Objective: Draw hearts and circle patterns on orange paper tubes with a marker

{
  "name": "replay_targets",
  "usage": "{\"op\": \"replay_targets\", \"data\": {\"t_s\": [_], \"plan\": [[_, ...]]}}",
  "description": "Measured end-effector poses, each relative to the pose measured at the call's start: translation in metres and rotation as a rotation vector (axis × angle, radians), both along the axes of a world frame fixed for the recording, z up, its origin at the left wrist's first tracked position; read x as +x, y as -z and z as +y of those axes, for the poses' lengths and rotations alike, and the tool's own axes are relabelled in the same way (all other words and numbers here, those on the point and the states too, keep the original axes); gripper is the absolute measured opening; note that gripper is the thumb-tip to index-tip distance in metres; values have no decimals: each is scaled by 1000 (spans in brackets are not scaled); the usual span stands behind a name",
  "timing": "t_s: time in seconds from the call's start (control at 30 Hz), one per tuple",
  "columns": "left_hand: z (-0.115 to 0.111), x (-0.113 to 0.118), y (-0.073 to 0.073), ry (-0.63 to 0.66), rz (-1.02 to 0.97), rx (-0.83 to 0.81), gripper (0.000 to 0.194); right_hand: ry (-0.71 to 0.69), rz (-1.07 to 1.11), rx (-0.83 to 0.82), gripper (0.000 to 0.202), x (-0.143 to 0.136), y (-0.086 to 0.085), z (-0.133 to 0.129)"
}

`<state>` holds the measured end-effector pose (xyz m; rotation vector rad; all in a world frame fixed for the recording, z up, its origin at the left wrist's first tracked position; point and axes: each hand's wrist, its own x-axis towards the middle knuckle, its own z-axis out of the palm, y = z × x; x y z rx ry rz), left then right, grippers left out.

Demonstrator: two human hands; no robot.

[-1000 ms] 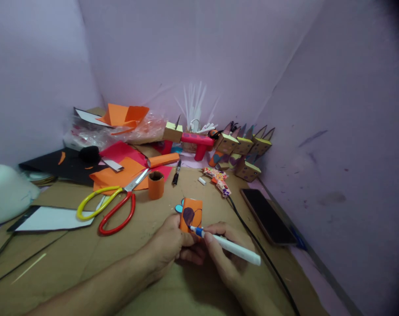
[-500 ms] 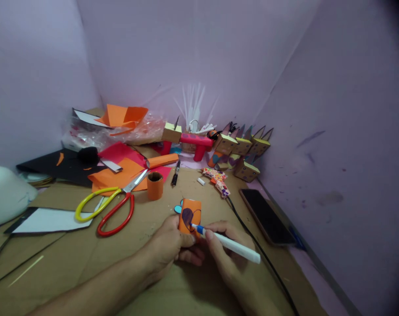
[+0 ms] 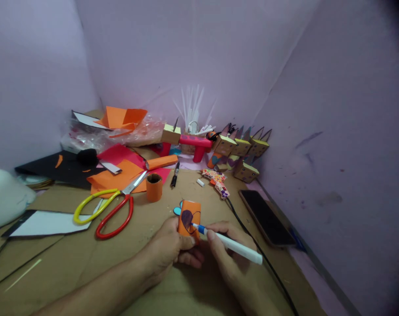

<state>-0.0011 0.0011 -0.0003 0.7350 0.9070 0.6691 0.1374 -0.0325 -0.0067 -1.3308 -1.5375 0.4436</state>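
Note:
My left hand (image 3: 178,245) is closed around the lower part of an orange paper-covered piece (image 3: 194,208), perhaps a tube. A heart outline is drawn on it, its left half coloured dark purple (image 3: 187,218). Between the thumb and fingers of my right hand (image 3: 230,250) is a white marker (image 3: 240,249) with a blue collar, its tip touching the heart. Light blue paper shapes (image 3: 177,210) show at the left edge of the orange piece. Beyond it stands a short orange tube (image 3: 154,188), open at the top.
Yellow-and-red-handled scissors (image 3: 123,191) lie left, near orange paper (image 3: 115,175). A black pen (image 3: 175,174), white cap (image 3: 200,182) and patterned glue gun (image 3: 219,182) lie beyond my hands. Its cord (image 3: 252,237) runs past a phone (image 3: 267,217). Cardboard animal heads (image 3: 247,171) stand behind.
The marker has moved very slightly over the heart, and the purple colouring looks a little fuller. Both hands keep their grips; the whole view has shifted slightly.

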Motion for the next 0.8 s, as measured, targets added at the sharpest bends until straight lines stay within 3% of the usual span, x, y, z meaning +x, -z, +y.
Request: {"op": "replay_targets", "data": {"t_s": [0.27, 0.57, 0.8], "plan": [[0, 0, -2, 3, -4, 9, 17, -47, -14, -44, 17, -2, -1, -1], [0, 0, -4, 3, 24, -3, 18, 35, 70, -36, 20, -1, 1, -1], [1, 0, -3, 14, 17, 3, 16, 0, 40, -32, 19, -3, 1, 0]]}}
